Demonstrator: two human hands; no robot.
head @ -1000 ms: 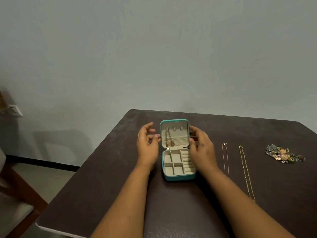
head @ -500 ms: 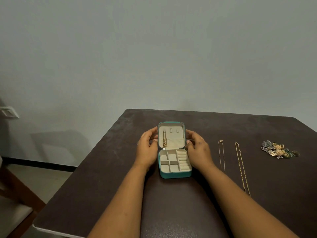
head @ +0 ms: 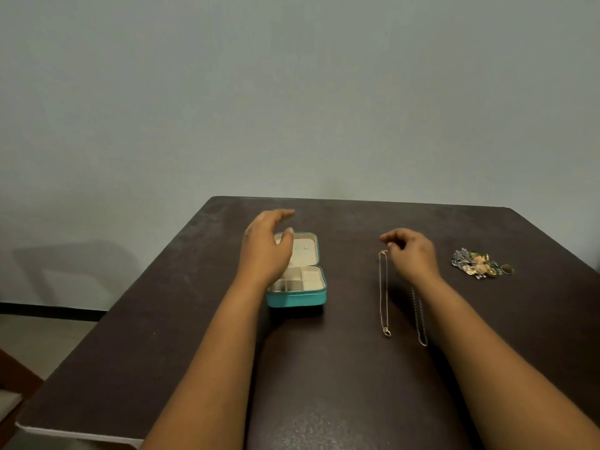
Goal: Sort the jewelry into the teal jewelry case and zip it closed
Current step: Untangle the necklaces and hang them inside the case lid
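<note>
The teal jewelry case (head: pixel 297 297) lies open on the dark table (head: pixel 324 368), its cream lid (head: pixel 303 250) tipped back and its divided tray facing up. My left hand (head: pixel 264 251) hovers over the case's left side with relaxed fingers, hiding part of the lid. To the right lies a thin gold necklace (head: pixel 384 297), stretched out straight. My right hand (head: pixel 410 251) is at its far end, thumb and forefinger slightly apart just above the clasp. A second chain (head: pixel 420 323) lies beside it, its upper part hidden under my right wrist.
A heap of small jewelry pieces (head: pixel 475 263) with a ring (head: pixel 507 269) beside it sits near the table's right edge. A grey wall stands behind the table. The floor shows beyond the table's left edge.
Both hands let go of the case. The lid has dropped further back. My right hand moved right to the far end of the thin necklace; my left hand lifted above the case.
</note>
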